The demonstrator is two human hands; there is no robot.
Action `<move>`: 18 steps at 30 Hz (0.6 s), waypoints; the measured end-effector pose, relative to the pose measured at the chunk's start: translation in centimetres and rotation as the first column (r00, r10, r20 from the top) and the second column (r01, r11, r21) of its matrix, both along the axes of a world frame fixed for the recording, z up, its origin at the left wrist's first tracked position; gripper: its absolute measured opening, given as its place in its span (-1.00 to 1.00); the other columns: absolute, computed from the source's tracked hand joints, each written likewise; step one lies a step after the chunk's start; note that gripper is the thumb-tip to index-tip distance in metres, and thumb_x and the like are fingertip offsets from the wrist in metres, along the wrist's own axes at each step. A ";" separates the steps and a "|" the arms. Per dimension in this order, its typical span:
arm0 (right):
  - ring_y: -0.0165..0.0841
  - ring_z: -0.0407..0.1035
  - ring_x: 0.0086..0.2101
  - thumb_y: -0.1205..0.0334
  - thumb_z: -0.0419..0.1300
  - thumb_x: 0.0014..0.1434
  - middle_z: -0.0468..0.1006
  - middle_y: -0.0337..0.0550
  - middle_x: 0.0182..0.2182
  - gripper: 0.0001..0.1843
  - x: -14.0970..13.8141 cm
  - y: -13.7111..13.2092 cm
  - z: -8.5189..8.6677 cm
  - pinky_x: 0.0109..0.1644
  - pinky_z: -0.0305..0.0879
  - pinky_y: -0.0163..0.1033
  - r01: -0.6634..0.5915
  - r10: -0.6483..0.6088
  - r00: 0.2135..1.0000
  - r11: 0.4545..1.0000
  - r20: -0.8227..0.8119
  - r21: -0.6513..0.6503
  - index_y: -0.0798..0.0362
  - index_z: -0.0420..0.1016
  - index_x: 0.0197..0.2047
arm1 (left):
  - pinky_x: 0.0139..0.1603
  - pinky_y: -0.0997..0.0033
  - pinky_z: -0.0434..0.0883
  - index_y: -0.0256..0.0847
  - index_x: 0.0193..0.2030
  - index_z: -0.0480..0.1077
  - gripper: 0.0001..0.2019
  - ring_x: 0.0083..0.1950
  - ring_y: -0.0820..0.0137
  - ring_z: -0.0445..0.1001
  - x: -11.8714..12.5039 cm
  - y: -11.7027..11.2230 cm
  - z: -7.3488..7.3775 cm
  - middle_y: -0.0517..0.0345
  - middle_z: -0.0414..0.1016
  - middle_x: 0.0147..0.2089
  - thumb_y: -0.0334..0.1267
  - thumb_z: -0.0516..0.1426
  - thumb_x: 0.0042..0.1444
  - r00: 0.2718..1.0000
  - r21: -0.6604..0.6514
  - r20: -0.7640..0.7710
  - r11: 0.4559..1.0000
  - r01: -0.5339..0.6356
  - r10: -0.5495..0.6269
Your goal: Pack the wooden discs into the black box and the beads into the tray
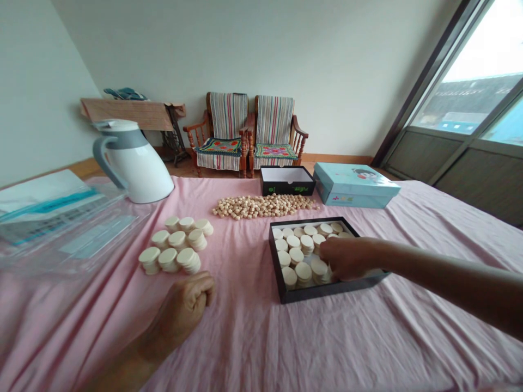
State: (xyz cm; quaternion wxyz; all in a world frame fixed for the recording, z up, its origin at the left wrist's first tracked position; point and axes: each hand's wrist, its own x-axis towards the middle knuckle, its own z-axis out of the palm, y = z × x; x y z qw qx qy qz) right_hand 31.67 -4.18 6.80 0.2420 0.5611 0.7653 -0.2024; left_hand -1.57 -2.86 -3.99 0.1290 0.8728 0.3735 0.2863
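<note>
- Discs [177, 238] are in two places: nine stacks on the pink cloth [245, 343], and many more inside the black box [335, 292] to the right.
- The nine stand three by three, well apart from the box. Their edges are uneven; how many discs each holds is hard to count.
- In the box, stacks sit close along the left and back. A gap near the middle shows some of the pale bottom; part of the right side is hidden by the arm.
- Judged from this layout, the work is part-way: three full rows stand outside, while a good share sits in the box. Whether stacks are going in or coming out, I cannot tell.
- The right hand [347, 258] reaches into the box, fingers pointing down among the stacks. I cannot tell if it pinches a disc.
- The left hand [194, 299] is curled into a loose fist just beside the front right stack; nothing shows in it, but its palm is hidden.
- Small round pieces [263, 207] lie in a loose spread beyond, seemingly unsorted, in front of a black tray [286, 190]; a blue box [355, 197] stands beside that, lid on.
</note>
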 end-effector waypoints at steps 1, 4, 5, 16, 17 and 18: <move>-0.30 0.41 -0.40 0.37 0.18 -0.17 0.54 -0.03 -0.42 -0.76 0.5 0.0 -0.4 -0.44 0.16 -0.33 0.040 -0.040 0.999 0.999 -0.031 0.006 0.20 0.54 -0.34 | -0.49 0.55 0.12 -0.22 -0.61 0.13 -0.78 -0.56 0.53 0.24 0.0 0.0 0.0 0.28 0.23 -0.61 -0.58 -0.15 -0.11 1.000 -0.001 0.000 1.000 0.003 -0.003; -0.41 0.32 -0.52 0.32 0.19 -0.21 0.50 -0.14 -0.53 -0.80 1.7 -0.2 -1.7 -0.54 0.06 -0.38 0.213 -0.212 0.965 0.977 -0.152 -0.014 0.18 0.54 -0.43 | -0.49 0.55 0.12 -0.22 -0.61 0.13 -0.77 -0.56 0.54 0.24 0.0 0.0 0.0 0.28 0.23 -0.61 -0.58 -0.14 -0.10 1.000 -0.003 0.000 1.000 0.002 -0.002; -0.43 0.29 -0.55 0.32 0.19 -0.22 0.48 -0.17 -0.56 -0.82 1.9 -0.3 -2.1 -0.56 0.03 -0.39 0.280 -0.282 0.941 0.959 -0.188 -0.033 0.18 0.54 -0.46 | -0.50 0.55 0.12 -0.22 -0.61 0.13 -0.77 -0.57 0.54 0.23 0.0 0.0 0.0 0.28 0.22 -0.61 -0.58 -0.14 -0.10 1.000 -0.004 0.002 1.000 0.000 0.000; -0.43 0.38 -0.55 0.34 0.18 -0.20 0.58 -0.12 -0.53 -0.89 1.2 -1.2 -4.5 -0.41 0.33 -0.35 0.612 -0.694 0.439 0.696 -0.570 -0.376 0.14 0.54 -0.56 | -0.51 0.55 0.11 -0.22 -0.62 0.14 -0.77 -0.58 0.54 0.23 0.1 -0.1 0.3 0.28 0.22 -0.62 -0.57 -0.13 -0.09 1.000 0.013 0.023 1.000 0.001 -0.001; -0.40 0.42 -0.51 0.36 0.16 -0.20 0.59 -0.11 -0.50 -0.88 1.0 -1.2 -4.6 -0.35 0.37 -0.32 0.595 -0.700 0.385 0.686 -0.602 -0.417 0.13 0.53 -0.56 | -0.51 0.56 0.11 -0.22 -0.62 0.14 -0.77 -0.58 0.54 0.23 0.1 -0.1 0.2 0.28 0.22 -0.62 -0.57 -0.13 -0.09 1.000 0.014 0.022 1.000 0.004 -0.004; -0.37 0.46 -0.48 0.37 0.15 -0.20 0.60 -0.11 -0.49 -0.88 0.9 -1.1 -4.7 -0.30 0.40 -0.29 0.583 -0.701 0.345 0.681 -0.624 -0.443 0.12 0.53 -0.56 | -0.51 0.56 0.11 -0.22 -0.62 0.14 -0.77 -0.58 0.54 0.23 0.0 -0.1 0.2 0.28 0.22 -0.62 -0.58 -0.13 -0.08 1.000 0.018 0.021 1.000 0.007 -0.007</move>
